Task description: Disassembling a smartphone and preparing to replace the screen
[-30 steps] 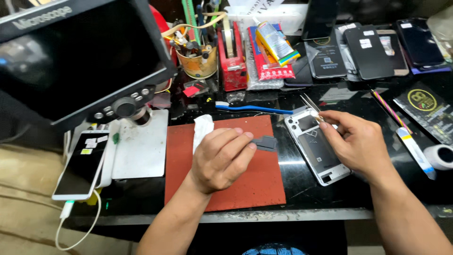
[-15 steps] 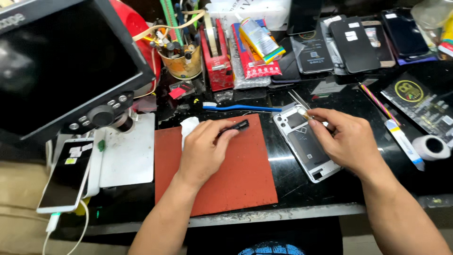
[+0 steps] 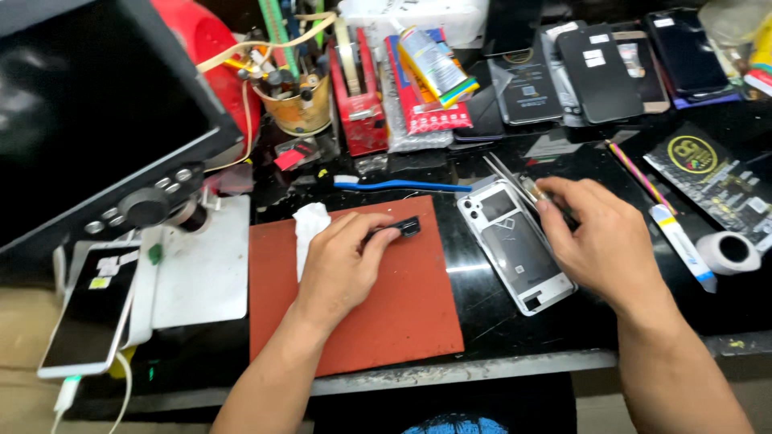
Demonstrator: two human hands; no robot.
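Monitor point(image 3: 88, 112) cut off at top left edge; screen dark, nothing readable. Small black part point(image 3: 400, 228) half hidden under left fingertips, kind unclear. Left hand point(image 3: 342, 269) lies palm-down on red mat point(image 3: 378, 321), fingers pinching black part near mat's top edge. Right hand point(image 3: 599, 237) curled, gripping tweezers point(image 3: 511, 178); tips point up-left over upper end of opened white phone shell point(image 3: 515, 241), which lies on black bench just right of mat. Yellow cup point(image 3: 301, 108) behind holds tools, tangled, hard to tell apart.

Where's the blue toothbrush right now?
Head view, centre: the blue toothbrush lies just beyond the red mat, left of the phone back cover.
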